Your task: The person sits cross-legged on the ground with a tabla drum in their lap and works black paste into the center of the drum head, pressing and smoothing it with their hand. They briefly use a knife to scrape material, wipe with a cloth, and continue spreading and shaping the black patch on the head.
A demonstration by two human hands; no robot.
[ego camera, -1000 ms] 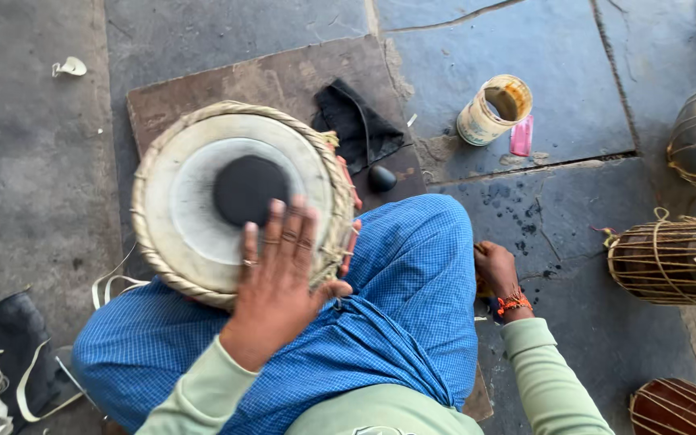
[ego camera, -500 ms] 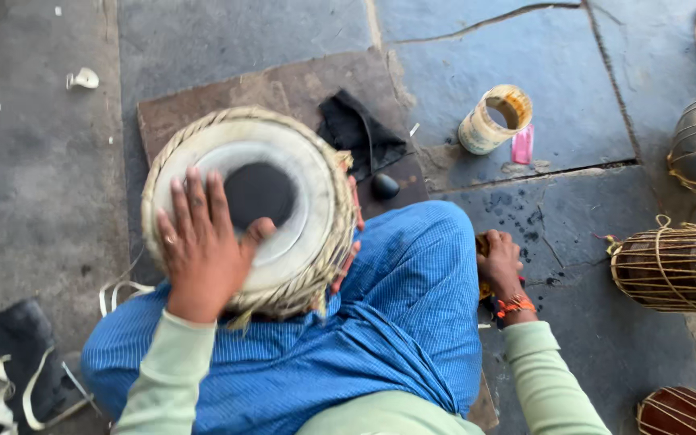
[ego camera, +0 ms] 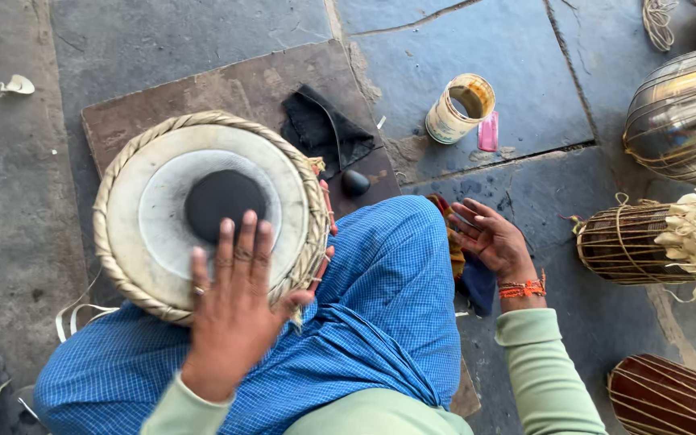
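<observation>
A round hand drum (ego camera: 155, 193) with a pale skin, a black centre patch and a braided rim rests against my blue checked lap. My left hand (ego camera: 235, 298) lies flat on the near part of the skin, fingers spread, fingertips touching the edge of the black patch. My right hand (ego camera: 489, 240) hovers palm up beside my right knee, fingers loosely apart, holding nothing. It is just above a dark blue and orange cloth (ego camera: 465, 270) on the floor.
A brown board (ego camera: 251, 84) lies under the drum with a black cloth (ego camera: 324, 133) and a small black stone (ego camera: 355, 182). A tin can (ego camera: 459, 109) and a pink item (ego camera: 488, 131) stand beyond. Other drums (ego camera: 654, 242) sit at right on the stone floor.
My left hand slid from the drum's left side back to the near middle of the skin. My right hand lifted from the floor and turned palm up. The view shifted slightly.
</observation>
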